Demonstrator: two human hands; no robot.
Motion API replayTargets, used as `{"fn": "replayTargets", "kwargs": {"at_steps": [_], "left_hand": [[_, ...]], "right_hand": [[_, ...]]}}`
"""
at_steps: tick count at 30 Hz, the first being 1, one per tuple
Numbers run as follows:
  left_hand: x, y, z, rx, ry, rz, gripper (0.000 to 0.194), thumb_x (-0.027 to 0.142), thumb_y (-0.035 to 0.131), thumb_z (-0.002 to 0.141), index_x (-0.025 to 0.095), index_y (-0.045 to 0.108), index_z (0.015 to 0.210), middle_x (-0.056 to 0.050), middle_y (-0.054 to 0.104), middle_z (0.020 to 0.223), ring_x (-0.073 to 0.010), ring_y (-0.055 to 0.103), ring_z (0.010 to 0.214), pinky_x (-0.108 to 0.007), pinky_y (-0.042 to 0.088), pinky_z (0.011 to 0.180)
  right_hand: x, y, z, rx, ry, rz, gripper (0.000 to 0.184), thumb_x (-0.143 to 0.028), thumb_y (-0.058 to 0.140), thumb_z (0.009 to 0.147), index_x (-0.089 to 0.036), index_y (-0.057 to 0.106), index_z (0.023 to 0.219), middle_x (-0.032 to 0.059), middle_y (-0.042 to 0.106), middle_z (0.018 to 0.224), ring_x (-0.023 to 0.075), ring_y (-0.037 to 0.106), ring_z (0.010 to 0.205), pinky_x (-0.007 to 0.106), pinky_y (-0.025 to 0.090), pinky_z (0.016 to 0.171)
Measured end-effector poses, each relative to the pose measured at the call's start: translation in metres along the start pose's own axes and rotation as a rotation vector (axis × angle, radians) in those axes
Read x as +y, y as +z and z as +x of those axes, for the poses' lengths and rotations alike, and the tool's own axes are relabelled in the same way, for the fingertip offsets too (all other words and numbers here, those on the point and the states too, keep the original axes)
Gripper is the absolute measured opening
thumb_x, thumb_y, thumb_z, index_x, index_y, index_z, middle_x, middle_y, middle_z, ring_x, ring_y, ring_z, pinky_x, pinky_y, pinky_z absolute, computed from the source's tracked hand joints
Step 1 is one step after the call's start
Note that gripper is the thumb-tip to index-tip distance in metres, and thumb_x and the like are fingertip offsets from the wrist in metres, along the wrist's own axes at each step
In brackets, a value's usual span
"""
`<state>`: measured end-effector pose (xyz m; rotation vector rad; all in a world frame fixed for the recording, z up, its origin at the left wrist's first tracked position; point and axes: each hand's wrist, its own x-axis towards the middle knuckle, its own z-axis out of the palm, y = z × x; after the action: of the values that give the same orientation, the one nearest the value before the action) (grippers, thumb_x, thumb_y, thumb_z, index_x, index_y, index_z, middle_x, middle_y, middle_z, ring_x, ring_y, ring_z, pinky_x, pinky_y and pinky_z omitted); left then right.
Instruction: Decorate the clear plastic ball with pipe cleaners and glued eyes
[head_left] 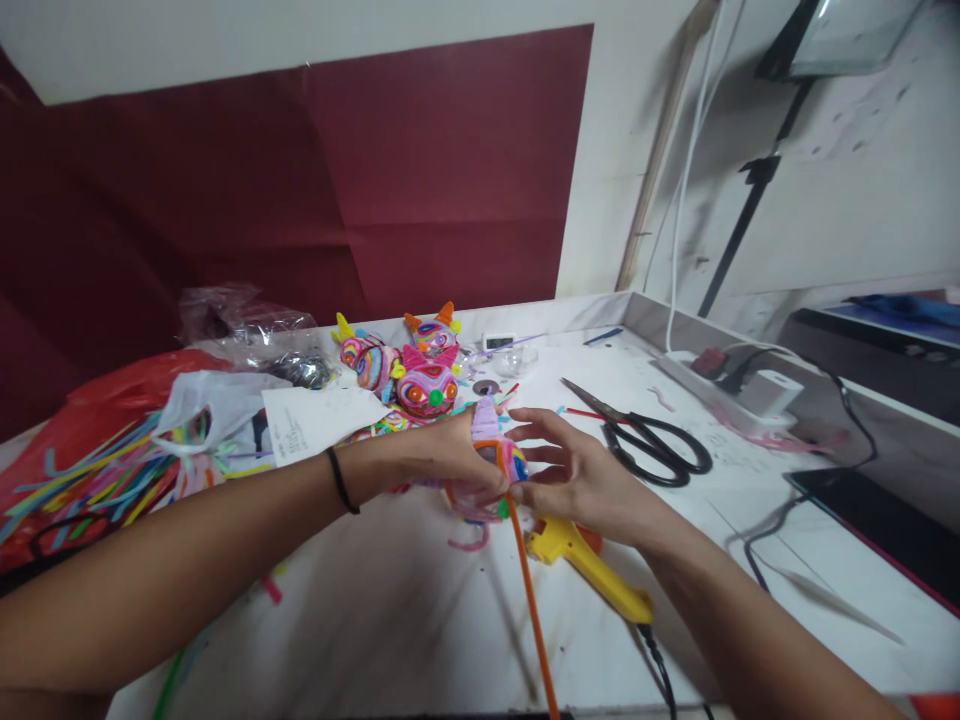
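Note:
My left hand (476,460), with a black band at its wrist, grips a partly covered clear figure (465,500) wrapped in lilac, orange, blue and green pipe cleaners. Thumb and fingers of my right hand (577,475) close on an orange pipe cleaner (531,600) at the figure's right side. Its long free end hangs down toward the table's front edge. Just below my right hand lies a yellow glue gun (592,575). Black-handled scissors (652,445) rest open to the right. My fingers hide part of the figure.
Colourful finished animal heads (427,390) stand behind my hands. A red bag (142,385) and loose pipe cleaners (105,470) fill the left, beside white paper (322,420). On the right are a power strip (720,385), a dark flat device (877,530) and cables.

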<state>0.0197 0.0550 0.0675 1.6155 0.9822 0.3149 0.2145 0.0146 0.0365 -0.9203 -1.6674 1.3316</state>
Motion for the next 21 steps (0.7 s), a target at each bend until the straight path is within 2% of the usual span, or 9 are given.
{"fn": "replayTargets", "kwargs": {"at_steps": [6,10,15,21], "left_hand": [[0.002,-0.002,0.012,-0.061,0.056,0.090,0.028,0.013,0.069,0.057,0.018,0.059,0.082,0.003,0.059,0.073,-0.0121,0.053,0.066,-0.024,0.045,0.058],[-0.004,-0.008,0.019,-0.143,0.115,0.043,0.030,0.013,0.071,0.058,0.020,0.060,0.085,0.004,0.062,0.078,-0.0124,0.056,0.070,-0.024,0.046,0.063],[-0.014,-0.016,0.023,-0.233,0.048,0.050,0.025,0.018,0.072,0.060,0.018,0.060,0.081,0.004,0.059,0.073,-0.0117,0.054,0.066,-0.025,0.046,0.063],[-0.011,-0.018,0.019,-0.235,-0.035,-0.019,0.027,0.018,0.074,0.053,0.018,0.061,0.076,0.003,0.062,0.076,-0.0129,0.056,0.069,-0.026,0.046,0.064]], "right_hand": [[0.008,-0.003,0.003,-0.032,-0.034,-0.108,0.070,-0.020,0.071,0.069,-0.026,0.042,0.133,0.0076,0.056,0.115,0.0146,0.066,0.075,0.027,0.055,0.056],[0.014,-0.005,0.007,-0.034,-0.034,-0.150,0.072,-0.020,0.071,0.069,-0.027,0.041,0.134,0.0067,0.057,0.114,0.0154,0.066,0.077,0.027,0.055,0.058],[0.023,-0.004,0.013,-0.056,-0.034,-0.178,0.071,-0.025,0.072,0.070,-0.028,0.040,0.133,0.0062,0.056,0.114,0.0169,0.066,0.082,0.025,0.054,0.055],[0.026,-0.001,0.018,-0.084,-0.022,-0.187,0.070,-0.026,0.073,0.069,-0.028,0.041,0.131,0.0057,0.056,0.114,0.0177,0.065,0.084,0.027,0.055,0.059]]}}
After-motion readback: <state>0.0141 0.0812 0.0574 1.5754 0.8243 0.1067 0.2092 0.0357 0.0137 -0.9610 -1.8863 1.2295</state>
